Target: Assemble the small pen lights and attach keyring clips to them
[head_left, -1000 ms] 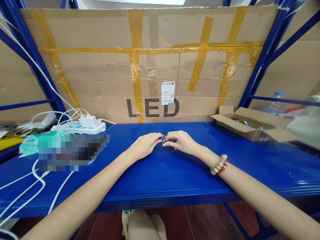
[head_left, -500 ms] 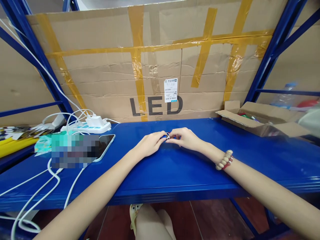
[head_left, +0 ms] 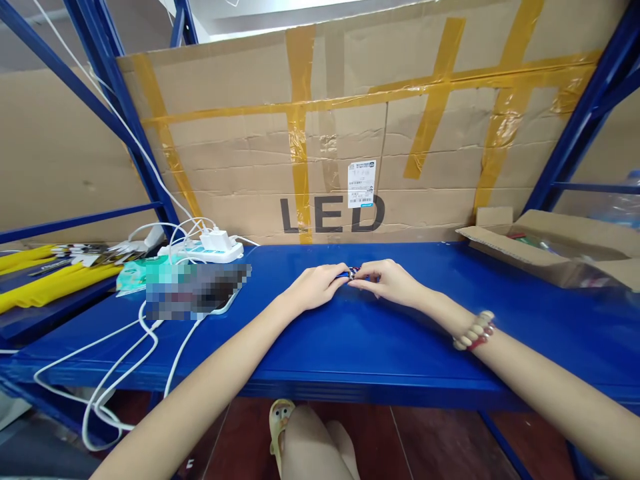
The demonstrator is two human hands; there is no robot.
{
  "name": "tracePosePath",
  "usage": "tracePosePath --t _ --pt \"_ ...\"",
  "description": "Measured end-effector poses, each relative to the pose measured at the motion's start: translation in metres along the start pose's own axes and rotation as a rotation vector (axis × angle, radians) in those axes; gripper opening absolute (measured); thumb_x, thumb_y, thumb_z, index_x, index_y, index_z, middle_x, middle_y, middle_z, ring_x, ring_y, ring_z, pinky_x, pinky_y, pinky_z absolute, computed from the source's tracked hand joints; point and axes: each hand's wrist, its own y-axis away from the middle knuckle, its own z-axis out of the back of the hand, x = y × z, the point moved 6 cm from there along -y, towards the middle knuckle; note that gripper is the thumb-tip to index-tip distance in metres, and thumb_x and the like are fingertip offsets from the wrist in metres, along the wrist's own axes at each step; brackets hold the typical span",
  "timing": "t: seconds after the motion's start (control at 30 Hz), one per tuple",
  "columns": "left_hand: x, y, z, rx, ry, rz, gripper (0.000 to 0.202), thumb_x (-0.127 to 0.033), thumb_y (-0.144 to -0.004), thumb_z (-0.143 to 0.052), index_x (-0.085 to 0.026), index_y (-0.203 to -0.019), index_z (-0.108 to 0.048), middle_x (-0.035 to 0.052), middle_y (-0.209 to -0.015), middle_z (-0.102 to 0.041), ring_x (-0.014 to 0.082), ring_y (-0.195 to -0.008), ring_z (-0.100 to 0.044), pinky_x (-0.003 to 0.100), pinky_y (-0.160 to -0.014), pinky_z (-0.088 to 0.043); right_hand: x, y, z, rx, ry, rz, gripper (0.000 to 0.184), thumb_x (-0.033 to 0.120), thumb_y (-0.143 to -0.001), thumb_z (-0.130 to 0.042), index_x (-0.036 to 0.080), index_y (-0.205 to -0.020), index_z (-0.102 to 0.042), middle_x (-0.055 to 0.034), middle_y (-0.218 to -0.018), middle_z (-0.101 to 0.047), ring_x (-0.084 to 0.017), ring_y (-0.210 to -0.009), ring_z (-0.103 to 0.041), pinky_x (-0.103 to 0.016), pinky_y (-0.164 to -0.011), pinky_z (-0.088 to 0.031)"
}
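My left hand (head_left: pixel 316 288) and my right hand (head_left: pixel 391 283) rest on the blue shelf (head_left: pixel 360 340), their fingertips meeting. Both pinch a small dark and silver object (head_left: pixel 352 273) between them; it is too small to name. The fingers of each hand are curled and pressed together. A bead bracelet (head_left: pixel 473 331) sits on my right wrist.
A taped cardboard sheet marked LED (head_left: pixel 333 215) stands behind the shelf. To the left lie a white power strip (head_left: pixel 205 251) with chargers, white cables (head_left: pixel 115 360) and yellow items (head_left: pixel 55 283). An open cardboard box (head_left: pixel 555 250) sits at the right. My knee and sandal (head_left: pixel 280 423) show below.
The view has swung left, so everything sits further right in the frame. My hands stay together on the small object, with no clear change of grip.
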Motion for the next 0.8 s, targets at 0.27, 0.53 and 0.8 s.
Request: tracePosePath --t 0.27,0.53,0.8 --pt "-0.0003 -0.0001 0.0021 0.020 -0.032 -0.041 0.026 -0.031 -0.093 -0.032 -0.022 -0.109 -0.051 0.0011 -0.112 -0.061 0.0175 -0.100 -0.058 0.029 -0.084 -0.045 -0.0012 -0.0002 -0.0013 0.013 0.009 0.007 0.035 0.049 -0.082 -0.051 0.019 -0.079 -0.068 -0.0015 -0.071 -0.064 -0.010 -0.057 -0.052 -0.022 -0.055 -0.034" --pt "-0.0026 0.0015 0.0001 0.039 -0.020 -0.013 0.028 -0.032 -0.093 -0.032 -0.023 -0.113 -0.050 0.0002 -0.116 -0.060 0.0180 -0.102 -0.058 0.031 -0.085 -0.046 -0.0002 0.0007 -0.0011 0.016 0.028 -0.006 0.038 0.052 -0.083 -0.048 0.020 -0.079 -0.069 -0.0020 -0.073 -0.064 -0.011 -0.059 -0.053 -0.023 -0.055 -0.034" --pt "-0.0009 0.0003 -0.0029 0.035 -0.024 0.007 0.029 -0.033 -0.093 -0.032 -0.021 -0.112 -0.050 0.0019 -0.116 -0.060 0.0188 -0.101 -0.059 0.031 -0.083 -0.047 -0.0017 0.0001 -0.0011 0.000 0.037 -0.031 0.038 0.051 -0.083 -0.048 0.018 -0.078 -0.067 -0.0020 -0.070 -0.063 -0.011 -0.058 -0.051 -0.023 -0.056 -0.033"
